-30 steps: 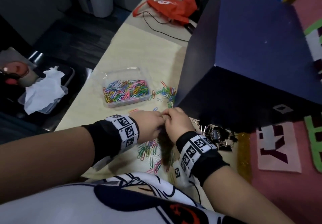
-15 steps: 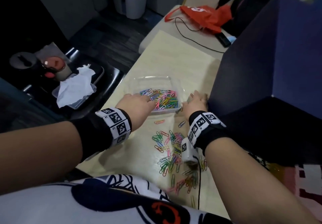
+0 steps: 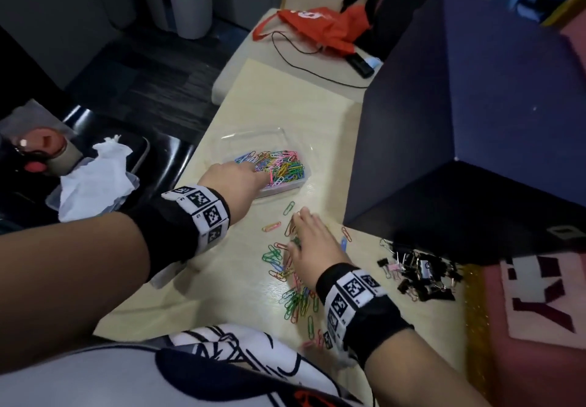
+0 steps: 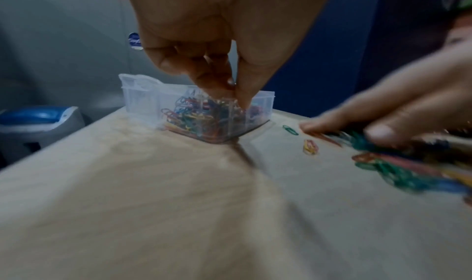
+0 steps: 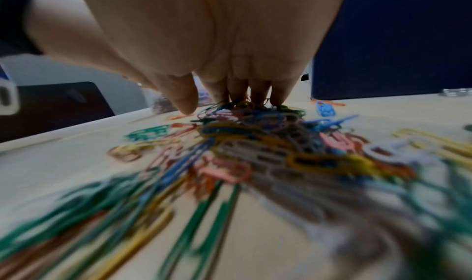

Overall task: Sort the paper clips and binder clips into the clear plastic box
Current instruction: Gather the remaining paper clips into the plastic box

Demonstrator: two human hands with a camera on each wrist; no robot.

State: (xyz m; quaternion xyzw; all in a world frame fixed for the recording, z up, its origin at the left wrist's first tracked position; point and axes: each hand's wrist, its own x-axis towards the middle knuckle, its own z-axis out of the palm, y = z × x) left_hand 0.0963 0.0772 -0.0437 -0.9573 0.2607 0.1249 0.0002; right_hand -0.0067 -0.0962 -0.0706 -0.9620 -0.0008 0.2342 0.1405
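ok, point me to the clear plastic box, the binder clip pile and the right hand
clear plastic box (image 3: 287, 135): head view, far rim.
binder clip pile (image 3: 421, 275): head view, middle of the heap.
right hand (image 3: 314, 246): head view, back of the hand.

This looks like an office or study corner turned into a small work station. A pale wood-grain worktop (image 3: 276, 96) carries stationery: loose coloured paper clips (image 3: 295, 299), a heap of black binder clips (image 3: 421, 275) to the right, and a clear plastic box (image 3: 296, 181) holding more clips. A tall dark blue partition (image 3: 475, 96) stands along the right side, as between desks. To the left are a black chair (image 3: 165, 156) with crumpled white tissue (image 3: 95, 181) on it, dark carpet tiles (image 3: 152, 89) and grey cabinets (image 3: 79, 0). At the far end lie an orange bag (image 3: 320, 27) and a thin black cable (image 3: 304, 64).
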